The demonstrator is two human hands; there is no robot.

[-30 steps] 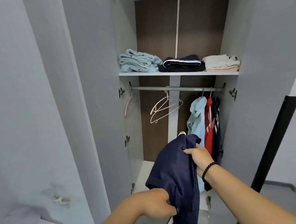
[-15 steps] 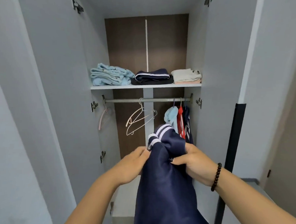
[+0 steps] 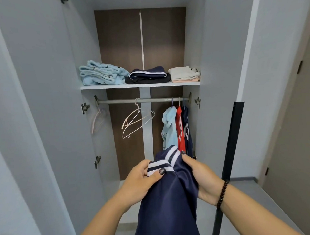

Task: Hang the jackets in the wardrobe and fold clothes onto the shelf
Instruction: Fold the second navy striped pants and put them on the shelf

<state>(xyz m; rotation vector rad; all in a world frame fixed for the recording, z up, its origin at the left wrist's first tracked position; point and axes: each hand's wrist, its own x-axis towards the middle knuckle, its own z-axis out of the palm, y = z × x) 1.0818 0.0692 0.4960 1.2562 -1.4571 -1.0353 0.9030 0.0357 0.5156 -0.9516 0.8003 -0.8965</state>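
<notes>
A navy jacket (image 3: 167,203) with a white-striped collar hangs down in front of the open wardrobe. My left hand (image 3: 141,181) pinches the striped collar on its left. My right hand (image 3: 200,176) grips the fabric on the right. Ahead, a metal rail (image 3: 144,100) carries empty pale hangers (image 3: 136,122), a pink hanger (image 3: 97,120) at the far left, and three hung jackets: light blue (image 3: 169,129), red (image 3: 180,128) and navy (image 3: 188,130). On the white shelf (image 3: 140,85) lie folded piles: light blue (image 3: 101,75), dark navy (image 3: 148,75) and cream (image 3: 184,74).
The wardrobe's grey doors stand open on both sides, left door (image 3: 42,105) and right door (image 3: 224,59). A black upright strip (image 3: 229,149) stands at the right door's edge. A brown door (image 3: 298,127) is at the far right.
The view has drawn closer and centred on the wardrobe. Both hands shifted up to the jacket's striped collar, the left now pinching it, and the collar is spread between them.
</notes>
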